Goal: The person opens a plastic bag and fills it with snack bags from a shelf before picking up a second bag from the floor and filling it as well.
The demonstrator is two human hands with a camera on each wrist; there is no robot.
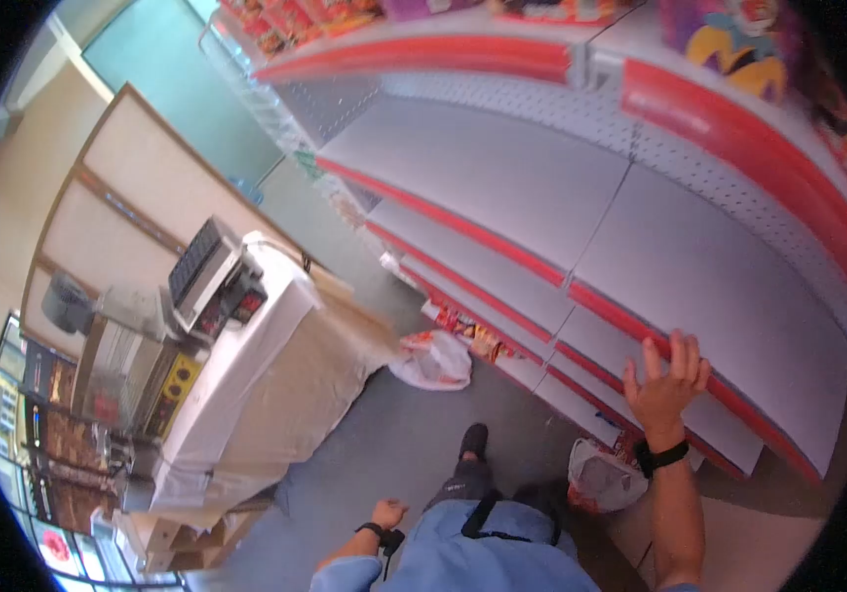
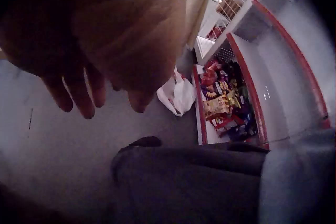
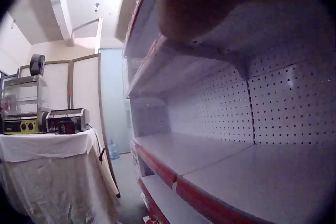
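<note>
My right hand (image 1: 665, 385) reaches over the red front edge (image 1: 631, 321) of a grey shelf, its fingers straight and spread, holding nothing. In the right wrist view, a dark blurred part of that hand (image 3: 210, 3) overlaps the shelf rack at the top. The nearby shelf board (image 1: 720, 257) is bare grey metal with a perforated back panel (image 3: 226, 108). Low beside my body is my left hand (image 1: 389, 513). Seen close in the left wrist view, that hand (image 2: 121, 35) hangs with loose fingers pointing down and nothing in them.
Snack packets (image 2: 226, 100) fill part of the bottom shelf. White plastic bags (image 1: 433, 360) (image 1: 601, 479) lie on the floor by the rack. To the left, a cloth-covered table (image 1: 266, 365) carries a glass display warmer (image 1: 127, 365) and a black-and-silver appliance (image 1: 211, 276). Packaged goods (image 1: 739, 44) stand on the upper shelf.
</note>
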